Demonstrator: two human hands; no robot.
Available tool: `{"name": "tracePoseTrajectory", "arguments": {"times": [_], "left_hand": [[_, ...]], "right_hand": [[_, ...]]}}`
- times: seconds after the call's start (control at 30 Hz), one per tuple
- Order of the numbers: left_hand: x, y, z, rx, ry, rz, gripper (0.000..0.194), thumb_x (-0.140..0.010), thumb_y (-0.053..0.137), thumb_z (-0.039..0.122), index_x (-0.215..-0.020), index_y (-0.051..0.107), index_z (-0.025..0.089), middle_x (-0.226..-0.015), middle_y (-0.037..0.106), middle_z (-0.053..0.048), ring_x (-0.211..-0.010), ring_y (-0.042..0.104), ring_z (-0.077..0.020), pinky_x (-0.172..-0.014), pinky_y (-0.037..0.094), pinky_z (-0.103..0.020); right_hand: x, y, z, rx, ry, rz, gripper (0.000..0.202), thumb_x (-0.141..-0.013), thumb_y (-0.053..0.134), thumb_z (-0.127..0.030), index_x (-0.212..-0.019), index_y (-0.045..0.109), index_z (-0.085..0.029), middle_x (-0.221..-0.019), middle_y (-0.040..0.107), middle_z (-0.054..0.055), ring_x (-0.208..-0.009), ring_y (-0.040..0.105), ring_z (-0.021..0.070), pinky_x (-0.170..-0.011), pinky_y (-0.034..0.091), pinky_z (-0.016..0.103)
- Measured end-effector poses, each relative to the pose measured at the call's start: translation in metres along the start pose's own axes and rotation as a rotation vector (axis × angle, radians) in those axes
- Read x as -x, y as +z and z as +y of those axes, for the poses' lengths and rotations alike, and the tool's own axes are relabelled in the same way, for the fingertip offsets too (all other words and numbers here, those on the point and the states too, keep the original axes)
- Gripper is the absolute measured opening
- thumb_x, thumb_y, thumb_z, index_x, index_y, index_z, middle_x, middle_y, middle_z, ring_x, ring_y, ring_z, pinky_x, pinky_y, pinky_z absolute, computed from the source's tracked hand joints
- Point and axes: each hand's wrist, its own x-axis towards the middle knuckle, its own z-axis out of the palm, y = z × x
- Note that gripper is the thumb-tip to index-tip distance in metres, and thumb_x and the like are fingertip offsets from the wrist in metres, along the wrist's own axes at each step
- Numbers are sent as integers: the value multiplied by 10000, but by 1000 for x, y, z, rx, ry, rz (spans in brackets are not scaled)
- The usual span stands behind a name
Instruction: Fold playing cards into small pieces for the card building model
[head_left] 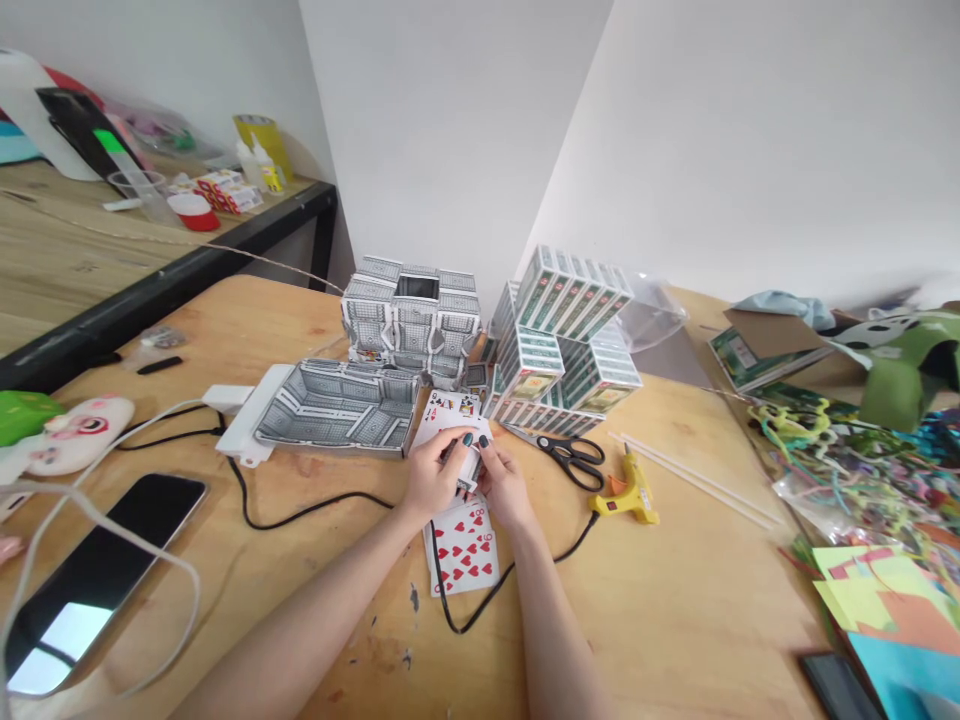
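My left hand (437, 470) and my right hand (504, 482) meet at the middle of the table, fingers closed on a small playing card piece (470, 466) between them. Whether it is one card or more is hidden by the fingers. Just beyond lie loose playing cards (442, 412), an ace of hearts among them. Heart cards (466, 550) lie face up below my hands, with a black cable across them. Behind stand a tray built of cards (341, 405) and a blocky structure of cards (412, 315), both showing grey patterned backs.
Stacked card boxes (559, 350) stand behind to the right. Black scissors (574, 460) and a yellow glue gun (631, 488) lie right of my hands, near white sticks (697, 480). A phone (105, 570) and a white power strip (255, 420) are at left; coloured paper (877, 600) is at right.
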Motion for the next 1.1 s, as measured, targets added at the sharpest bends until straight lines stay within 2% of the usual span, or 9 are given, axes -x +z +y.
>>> {"name": "tracePoseTrajectory", "arguments": {"times": [0.1, 0.3, 0.5, 0.63, 0.87, 1.1], "left_hand": [[-3, 1, -2, -6, 3, 63, 280, -794, 523, 263, -1060, 586, 198, -718, 601, -4, -650, 558, -131, -636, 451, -249], [-10, 1, 0, 20, 62, 83, 95, -782, 535, 239, -804, 603, 176, -836, 611, -30, -815, 569, -151, -755, 445, -269], [-12, -3, 3, 93, 21, -32, 107, -768, 530, 244, -738, 600, 170, -780, 630, -29, -776, 581, -159, -723, 452, -275], [-13, -3, 4, 96, -15, -86, 123, -753, 533, 251, -701, 604, 166, -740, 634, -26, -740, 584, -158, -699, 457, -271], [-14, -1, 6, 59, -59, -87, 80, -706, 577, 233, -738, 615, 170, -777, 650, -19, -768, 595, -160, -728, 461, -270], [-15, -1, 5, 38, -67, -92, 136, -733, 542, 279, -662, 581, 170, -681, 610, -3, -708, 564, -149, -683, 447, -258]], "right_hand": [[2, 1, -1, 44, -50, -5, 286, -737, 611, -455, -779, 566, -176, -596, 575, -20, -433, 512, 100, -369, 427, 211], [1, -1, -4, 151, -113, -2, 285, -732, 620, -448, -757, 605, -165, -602, 551, -14, -461, 528, 107, -406, 475, 229], [3, -7, -8, 175, -17, -148, 315, -734, 612, -453, -844, 638, -159, -661, 554, -1, -516, 548, 113, -413, 494, 230], [3, -6, -6, 172, 4, -200, 318, -751, 593, -458, -778, 631, -143, -653, 570, 6, -501, 548, 102, -433, 494, 226], [0, -6, 0, 223, -54, -129, 321, -757, 583, -474, -733, 617, -156, -654, 591, 4, -497, 584, 126, -458, 505, 252], [1, -4, 1, 361, -99, -85, 380, -774, 528, -524, -737, 623, -158, -632, 602, 18, -527, 598, 163, -461, 490, 268]]}}
